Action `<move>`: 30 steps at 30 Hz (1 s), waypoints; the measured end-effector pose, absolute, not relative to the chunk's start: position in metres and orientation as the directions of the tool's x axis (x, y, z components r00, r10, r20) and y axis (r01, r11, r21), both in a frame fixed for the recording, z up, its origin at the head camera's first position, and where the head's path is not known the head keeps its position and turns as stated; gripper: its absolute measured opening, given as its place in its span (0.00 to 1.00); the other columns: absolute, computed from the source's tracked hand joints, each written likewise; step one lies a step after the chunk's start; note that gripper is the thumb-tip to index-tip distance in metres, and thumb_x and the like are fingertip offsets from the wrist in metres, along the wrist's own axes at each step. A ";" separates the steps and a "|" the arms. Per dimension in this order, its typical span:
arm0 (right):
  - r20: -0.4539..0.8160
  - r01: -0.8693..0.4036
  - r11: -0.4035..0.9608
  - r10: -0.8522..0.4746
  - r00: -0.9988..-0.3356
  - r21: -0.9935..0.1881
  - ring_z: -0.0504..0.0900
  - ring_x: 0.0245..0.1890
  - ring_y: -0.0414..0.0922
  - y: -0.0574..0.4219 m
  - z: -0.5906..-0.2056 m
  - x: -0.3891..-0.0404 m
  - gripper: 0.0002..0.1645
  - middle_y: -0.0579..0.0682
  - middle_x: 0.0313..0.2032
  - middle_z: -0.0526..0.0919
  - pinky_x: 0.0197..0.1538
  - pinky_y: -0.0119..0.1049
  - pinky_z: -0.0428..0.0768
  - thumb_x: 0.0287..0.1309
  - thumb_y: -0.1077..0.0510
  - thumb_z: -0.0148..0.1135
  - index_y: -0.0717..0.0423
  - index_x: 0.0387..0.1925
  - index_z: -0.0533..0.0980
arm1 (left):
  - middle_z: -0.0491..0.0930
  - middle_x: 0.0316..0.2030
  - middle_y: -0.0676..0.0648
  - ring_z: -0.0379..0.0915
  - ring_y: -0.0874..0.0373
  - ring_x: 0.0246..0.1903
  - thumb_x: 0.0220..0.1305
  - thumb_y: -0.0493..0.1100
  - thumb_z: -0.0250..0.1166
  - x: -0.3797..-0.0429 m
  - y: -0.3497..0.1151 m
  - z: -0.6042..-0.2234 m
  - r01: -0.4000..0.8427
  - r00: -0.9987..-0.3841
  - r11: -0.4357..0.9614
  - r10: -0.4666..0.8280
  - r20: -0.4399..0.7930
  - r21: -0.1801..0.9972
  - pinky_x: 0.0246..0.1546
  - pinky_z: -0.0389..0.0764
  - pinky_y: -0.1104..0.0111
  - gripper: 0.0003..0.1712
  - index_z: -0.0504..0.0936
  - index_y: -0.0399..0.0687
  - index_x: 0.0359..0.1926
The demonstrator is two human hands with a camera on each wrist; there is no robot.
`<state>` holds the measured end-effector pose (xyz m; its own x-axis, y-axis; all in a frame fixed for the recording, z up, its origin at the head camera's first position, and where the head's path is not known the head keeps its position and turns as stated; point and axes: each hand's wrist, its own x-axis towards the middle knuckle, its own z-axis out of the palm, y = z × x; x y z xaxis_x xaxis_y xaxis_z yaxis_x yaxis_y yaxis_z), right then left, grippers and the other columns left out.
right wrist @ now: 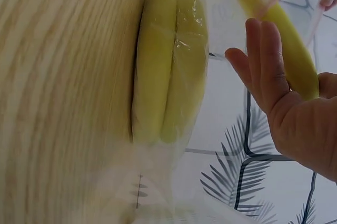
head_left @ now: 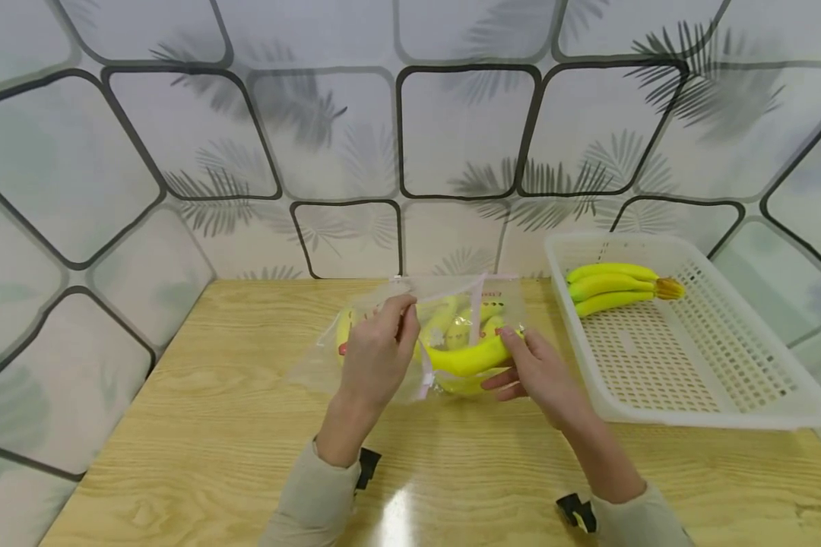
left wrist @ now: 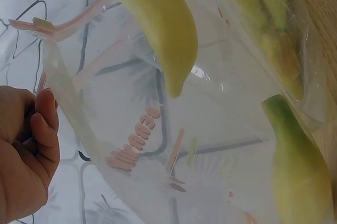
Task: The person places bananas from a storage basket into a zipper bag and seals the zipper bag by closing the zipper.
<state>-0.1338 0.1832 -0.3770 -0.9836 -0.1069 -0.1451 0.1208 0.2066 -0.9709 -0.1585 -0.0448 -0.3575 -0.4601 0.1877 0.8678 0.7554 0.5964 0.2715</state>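
A clear zip bag with pink strips along its mouth and red printing lies on the table, several yellow bananas inside it. My left hand pinches the bag's edge between thumb and fingers, lifting that side. In my right hand is a single banana, gripped at one end by thumb and index finger. Its far end passes within the bag's mouth, as the left wrist view shows. The right wrist view has the other right fingers extended, with two bagged bananas below.
At the right stands a white perforated plastic basket holding a bunch of bananas near its back left. The wooden table ends at a patterned wall covering behind and at both sides.
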 end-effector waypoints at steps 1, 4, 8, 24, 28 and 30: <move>-0.160 0.136 0.192 -0.115 -0.980 -0.972 0.88 0.34 0.54 0.182 -0.377 -0.134 0.36 0.66 0.48 0.80 0.35 0.46 0.86 0.75 0.37 0.41 0.66 0.61 0.61 | 0.76 0.19 0.45 0.56 0.64 0.10 0.61 0.25 0.62 -0.158 -0.045 -0.357 0.757 -0.456 0.595 0.187 0.870 0.269 0.11 0.59 0.78 0.06 0.80 0.28 0.40; -0.200 0.179 0.139 -0.150 -0.968 -0.974 0.88 0.35 0.55 0.181 -0.378 -0.134 0.36 0.68 0.45 0.82 0.35 0.45 0.86 0.74 0.36 0.41 0.66 0.56 0.62 | 0.76 0.19 0.44 0.57 0.64 0.10 0.60 0.25 0.62 -0.158 -0.045 -0.356 0.762 -0.447 0.591 0.185 0.875 0.264 0.11 0.60 0.79 0.06 0.80 0.28 0.40; -0.223 0.213 0.070 -0.207 -0.953 -0.974 0.89 0.33 0.53 0.181 -0.379 -0.135 0.36 0.68 0.43 0.84 0.32 0.42 0.86 0.75 0.37 0.42 0.68 0.58 0.60 | 0.76 0.19 0.44 0.57 0.64 0.10 0.61 0.25 0.62 -0.158 -0.045 -0.355 0.762 -0.444 0.593 0.185 0.877 0.260 0.11 0.61 0.78 0.06 0.80 0.28 0.40; -0.211 0.230 -0.031 -0.298 -0.931 -0.973 0.89 0.33 0.48 0.177 -0.384 -0.132 0.31 0.55 0.39 0.87 0.33 0.38 0.86 0.76 0.43 0.43 0.69 0.59 0.63 | 0.77 0.18 0.45 0.58 0.63 0.09 0.60 0.25 0.62 -0.154 -0.046 -0.353 0.771 -0.424 0.585 0.181 0.887 0.249 0.11 0.61 0.78 0.07 0.81 0.28 0.41; -0.197 0.216 -0.040 -0.276 -0.941 -0.976 0.88 0.30 0.46 0.174 -0.384 -0.130 0.23 0.53 0.37 0.82 0.33 0.37 0.86 0.76 0.47 0.47 0.66 0.48 0.64 | 0.77 0.18 0.45 0.58 0.64 0.09 0.61 0.25 0.62 -0.154 -0.046 -0.353 0.775 -0.420 0.581 0.181 0.889 0.247 0.11 0.61 0.77 0.07 0.81 0.28 0.41; -0.196 0.212 -0.039 -0.255 -0.947 -0.976 0.88 0.30 0.45 0.174 -0.385 -0.128 0.19 0.54 0.37 0.78 0.34 0.37 0.86 0.75 0.49 0.49 0.64 0.44 0.63 | 0.77 0.18 0.45 0.58 0.64 0.09 0.61 0.25 0.62 -0.153 -0.046 -0.353 0.776 -0.419 0.581 0.182 0.889 0.247 0.11 0.62 0.77 0.07 0.81 0.28 0.41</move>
<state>-0.1283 0.1735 -0.3852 -0.9468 -0.2554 -0.1957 0.2124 -0.0393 -0.9764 -0.1533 -0.0459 -0.3526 -0.4193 0.1823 0.8893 0.7759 0.5806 0.2468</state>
